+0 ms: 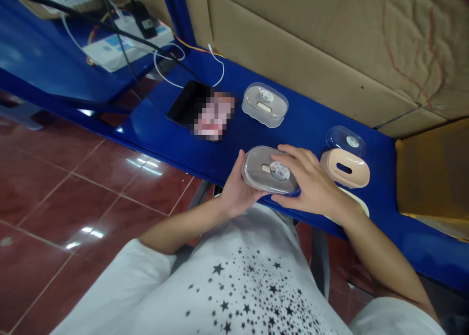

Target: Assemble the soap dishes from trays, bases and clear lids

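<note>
Between my two hands is an oval soap box [256,171] with a grey inside, a clear lid and a round white sticker. My left hand [238,190] grips its left end, thumb up along the side. From the right, my right hand [311,181] curls over the other end, fingers on the lid near the sticker. Behind it on the blue table stands a similar lidded soap box [266,105]. Just past my right hand sit a peach oval box [346,168] with a dark slot and a loose clear lid [344,140]. A pale piece [353,200] is partly hidden under my right forearm.
A black device with a blurred screen [205,112] rests on the blue table [146,144], left of the boxes. Cables run to a white power strip [128,46]. Cardboard [293,46] walls the back; a taped carton [432,168] stands right.
</note>
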Demonstrator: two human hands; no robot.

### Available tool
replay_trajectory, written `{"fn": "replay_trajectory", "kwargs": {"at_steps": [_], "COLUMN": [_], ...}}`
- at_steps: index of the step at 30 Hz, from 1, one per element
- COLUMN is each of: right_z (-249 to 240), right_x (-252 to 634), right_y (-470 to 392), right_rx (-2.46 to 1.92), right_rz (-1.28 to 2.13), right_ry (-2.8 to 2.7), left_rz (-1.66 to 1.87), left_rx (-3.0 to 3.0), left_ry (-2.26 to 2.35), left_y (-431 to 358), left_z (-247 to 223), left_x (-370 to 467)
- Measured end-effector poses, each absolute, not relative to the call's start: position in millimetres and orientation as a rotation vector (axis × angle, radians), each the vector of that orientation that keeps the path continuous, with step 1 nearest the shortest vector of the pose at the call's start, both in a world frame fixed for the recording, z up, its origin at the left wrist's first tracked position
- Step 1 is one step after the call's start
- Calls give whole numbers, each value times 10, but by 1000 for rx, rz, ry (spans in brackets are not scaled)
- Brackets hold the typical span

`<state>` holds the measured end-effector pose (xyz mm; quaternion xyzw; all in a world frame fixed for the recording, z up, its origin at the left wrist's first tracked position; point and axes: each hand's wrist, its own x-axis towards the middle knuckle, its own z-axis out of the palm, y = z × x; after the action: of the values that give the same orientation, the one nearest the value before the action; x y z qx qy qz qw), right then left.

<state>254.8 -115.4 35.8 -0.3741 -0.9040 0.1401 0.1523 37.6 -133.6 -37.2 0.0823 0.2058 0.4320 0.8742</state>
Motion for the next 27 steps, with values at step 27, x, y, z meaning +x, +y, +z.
{"fn": "replay_trajectory", "kwargs": {"at_steps": [27], "right_z": [-42], "right_x": [3328], "right_y": [-11], "right_rx": [-1329], "right_rz": [215], "right_ry": [-2540], "left_rz": [893], "left_rx": [287], "left_ry": [453], "left_y": [-1370], "left_z": [-387], "left_x": [358]}}
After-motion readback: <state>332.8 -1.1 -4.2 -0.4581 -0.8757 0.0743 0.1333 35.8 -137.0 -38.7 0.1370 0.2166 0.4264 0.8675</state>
